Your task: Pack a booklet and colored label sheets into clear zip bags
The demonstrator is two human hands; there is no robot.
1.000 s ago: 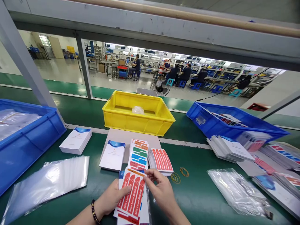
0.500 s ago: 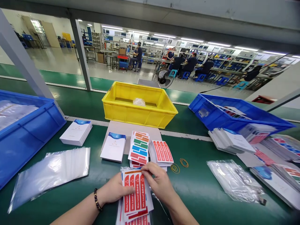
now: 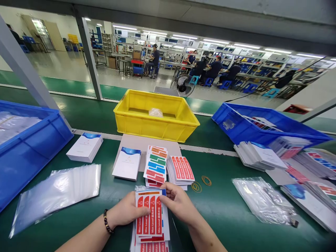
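Between my hands is a small stack of sticker sheets [image 3: 149,224], the top one printed with red "Max Level / Min Level" labels. My left hand [image 3: 126,211] grips its left side, thumb pressed on the front. With thumb and curled fingers, my right hand [image 3: 180,203] pinches the upper right corner, where a blue edge shows behind. Below lie more red sheets [image 3: 154,247] with clear plastic around them. Just beyond my hands are a pile of multicoloured sticker sheets [image 3: 156,162], a pile of red sticker sheets [image 3: 183,168] and a stack of white booklets [image 3: 126,164].
A yellow bin [image 3: 157,124] stands ahead, with blue bins at left [image 3: 34,143] and right [image 3: 249,127]. Clear bags [image 3: 60,192] and booklets [image 3: 85,147] lie left. Rubber bands [image 3: 206,180], bagged cables [image 3: 262,199] and more printed stacks [image 3: 258,156] lie right.
The held sheets have been squared up into a neater stack. My right hand has shifted slightly right and down along the corner; my left hand keeps its grip.
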